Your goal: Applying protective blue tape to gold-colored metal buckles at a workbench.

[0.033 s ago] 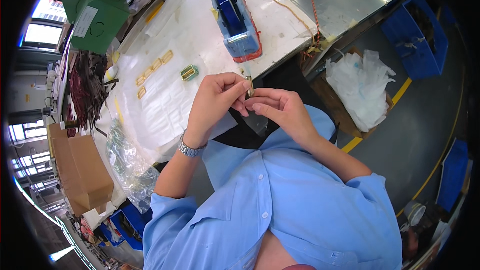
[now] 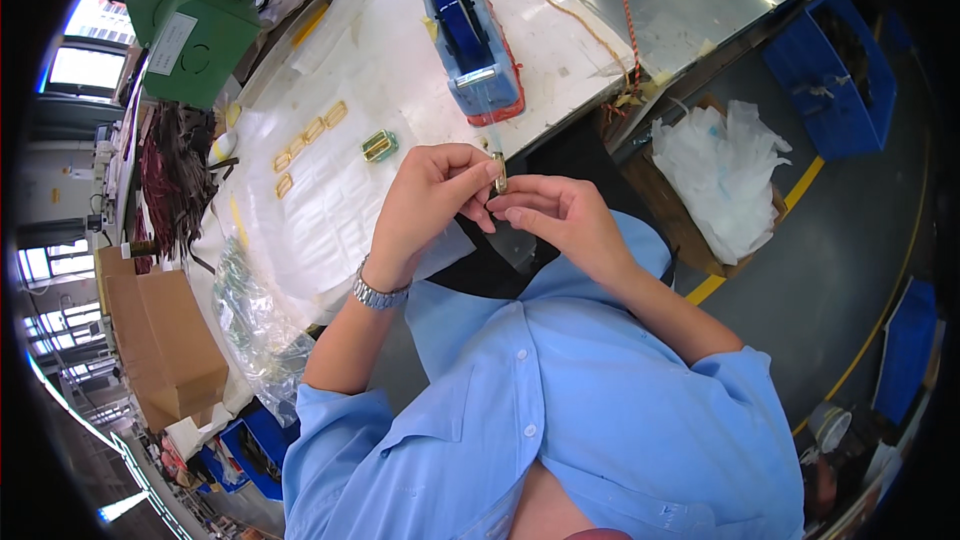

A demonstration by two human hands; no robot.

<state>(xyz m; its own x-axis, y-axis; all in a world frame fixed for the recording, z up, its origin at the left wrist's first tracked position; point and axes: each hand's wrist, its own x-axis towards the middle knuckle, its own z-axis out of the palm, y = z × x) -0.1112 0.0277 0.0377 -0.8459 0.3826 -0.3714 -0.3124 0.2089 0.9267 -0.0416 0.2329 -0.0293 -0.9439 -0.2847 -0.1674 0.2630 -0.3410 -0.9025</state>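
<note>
My left hand point(image 2: 440, 188) pinches a small gold metal buckle point(image 2: 501, 173) on edge between thumb and fingers. From the other side, the closed fingertips of my right hand point(image 2: 565, 215) meet its lower end; their exact grip is partly hidden. Just beyond the buckle stands a blue tape dispenser point(image 2: 487, 90) with a dark blue roll. A clear strip of tape point(image 2: 494, 137) hangs from its front edge down toward the buckle. Left of my hands, a stack of gold buckles point(image 2: 379, 146) with greenish wrapping lies on the white table covering. Farther left, several flat gold buckles point(image 2: 308, 130) form a row.
A green metal machine housing point(image 2: 195, 20) stands at the far left. Clear plastic bags point(image 2: 255, 325) and a cardboard box point(image 2: 165, 340) are at the left. Right of the table edge point(image 2: 560, 118), a box holds crumpled white plastic point(image 2: 715, 180); a blue crate point(image 2: 835, 75) sits beyond.
My left forearm has shifted very slightly left. Both hands stay at the buckle, and everything on the table lies as before.
</note>
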